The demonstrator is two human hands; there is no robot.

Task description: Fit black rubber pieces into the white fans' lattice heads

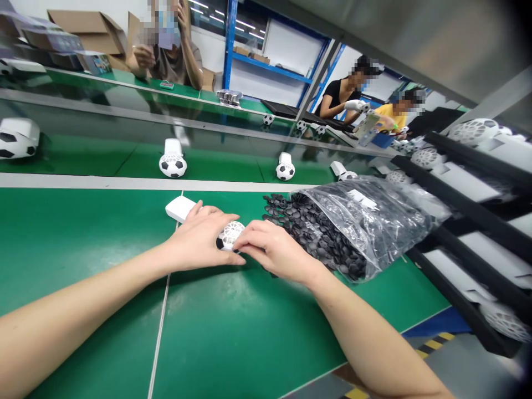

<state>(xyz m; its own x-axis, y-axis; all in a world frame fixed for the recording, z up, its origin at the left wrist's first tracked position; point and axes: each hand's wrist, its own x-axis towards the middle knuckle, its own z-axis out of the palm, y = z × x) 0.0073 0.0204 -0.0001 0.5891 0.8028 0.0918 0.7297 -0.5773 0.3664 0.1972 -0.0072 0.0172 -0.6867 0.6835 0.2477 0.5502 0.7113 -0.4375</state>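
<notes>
My left hand [203,235] is wrapped round a white plastic piece [180,209] with a soccer-ball-shaped end [231,233]. Its flat white end sticks out behind my fingers. The ball end is mostly bare white lattice, with a black patch on its left side. At the ball's right edge, my right hand [274,249] pinches with thumb and forefinger; a small dark bit shows at the fingertips, probably a black patch. Just right of that hand, a heap of small black patches [311,233] spills from a clear plastic bag [386,216].
Behind a pale rail, soccer-ball pieces [173,159] stand spaced along a green belt [224,163]. Black trays [469,233] with white lattice pieces are stacked at the right. Across the line, several people [347,94] sit at work. A cardboard box [89,33] stands at the back left.
</notes>
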